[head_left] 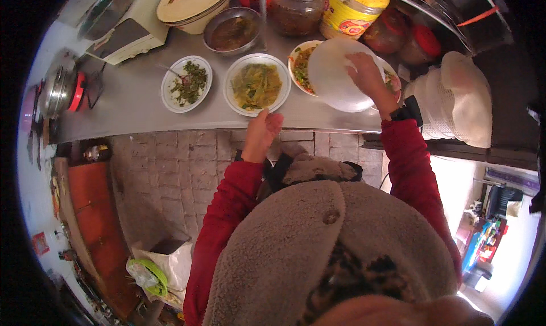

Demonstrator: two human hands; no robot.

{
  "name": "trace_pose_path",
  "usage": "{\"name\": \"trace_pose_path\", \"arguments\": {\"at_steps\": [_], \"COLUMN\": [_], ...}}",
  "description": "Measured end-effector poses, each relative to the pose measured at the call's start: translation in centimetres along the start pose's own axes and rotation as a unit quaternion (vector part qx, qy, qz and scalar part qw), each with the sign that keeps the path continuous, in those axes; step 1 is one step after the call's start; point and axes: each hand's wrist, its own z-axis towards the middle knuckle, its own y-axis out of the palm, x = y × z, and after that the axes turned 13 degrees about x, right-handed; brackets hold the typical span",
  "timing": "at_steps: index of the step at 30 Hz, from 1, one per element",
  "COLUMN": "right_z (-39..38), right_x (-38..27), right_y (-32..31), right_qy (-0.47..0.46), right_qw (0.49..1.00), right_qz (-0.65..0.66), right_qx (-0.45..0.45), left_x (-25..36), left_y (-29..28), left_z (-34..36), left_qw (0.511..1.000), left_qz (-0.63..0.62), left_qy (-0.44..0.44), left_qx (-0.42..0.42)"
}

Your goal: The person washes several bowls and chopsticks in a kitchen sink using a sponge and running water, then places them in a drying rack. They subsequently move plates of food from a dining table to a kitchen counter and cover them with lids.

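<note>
My right hand (367, 74) grips a round, translucent white lid (334, 78), fingers bent over its surface. The lid hangs over two plates at the right and partly hides them. One is a plate of mixed chopped food (301, 67); the other, a plate with green and reddish food (390, 82), shows only its right side. My left hand (264, 130) is at the counter's front edge, its fingers apart and close to the near rim of a plate of yellow-green cooked vegetables (256, 86). Whether they touch the rim I cannot tell. Left of it sits a plate of dark chopped greens (186, 83) with a spoon.
Along the back of the steel counter (133, 107) stand a lidded pot (193, 7), a bowl of brown sauce (232, 31), a glass jar (296, 10) and a yellow tub (351, 12). White mesh covers (455, 101) lie at the right. A metal pot (57, 93) is far left.
</note>
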Motion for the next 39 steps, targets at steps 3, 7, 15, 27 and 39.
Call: {"name": "trace_pose_path", "arguments": {"at_steps": [3,7,15,27,39], "right_z": [-0.3,-0.1,-1.0,-3.2,-5.9], "right_x": [0.5,-0.2,-5.4,8.6,17.9], "right_y": [0.6,0.0,-6.4,-26.8,-26.5], "right_qy": [0.017,0.013,-0.027,0.179,0.350], "right_qw": [1.000,0.999,0.994,0.871,0.893], "right_qz": [-0.001,-0.025,-0.020,-0.394,-0.252], "right_qx": [0.000,0.027,0.104,0.232,0.125], "left_x": [0.1,2.2,11.2,16.3,13.7], "left_y": [-1.7,-5.2,-12.3,-11.4,-11.7], "left_z": [-0.9,-2.2,1.4,8.2,5.5], "left_qw": [1.000,0.996,0.962,0.961,0.953], "left_qz": [0.010,-0.007,-0.139,-0.054,-0.086], "left_qy": [-0.014,0.065,0.229,0.196,0.208], "left_qx": [0.012,0.059,0.059,0.187,0.201]}}
